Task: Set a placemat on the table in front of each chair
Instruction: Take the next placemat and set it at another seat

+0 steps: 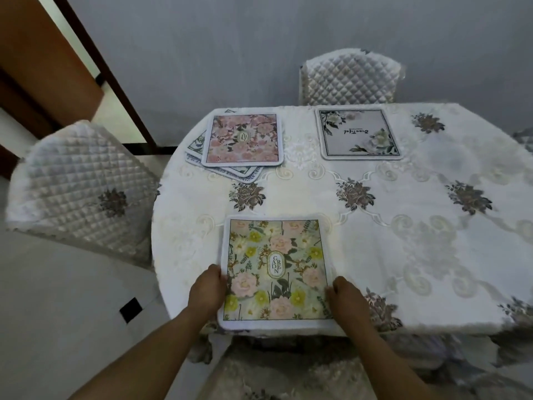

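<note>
A green and yellow floral placemat (277,269) lies flat at the table's near edge. My left hand (208,288) grips its left border and my right hand (344,294) grips its right border. A white placemat with pale flowers (359,134) lies at the far side, in front of the far chair (349,76). At the far left, a pink floral placemat (243,138) tops a small stack of other placemats (242,173). A second quilted chair (80,192) stands at the table's left end.
The table wears a white embroidered cloth (403,226) with grey flower motifs. A padded seat (288,373) sits just below the near edge between my arms. A wooden door frame (109,73) stands at the back left, with pale floor tiles (57,313) on the left.
</note>
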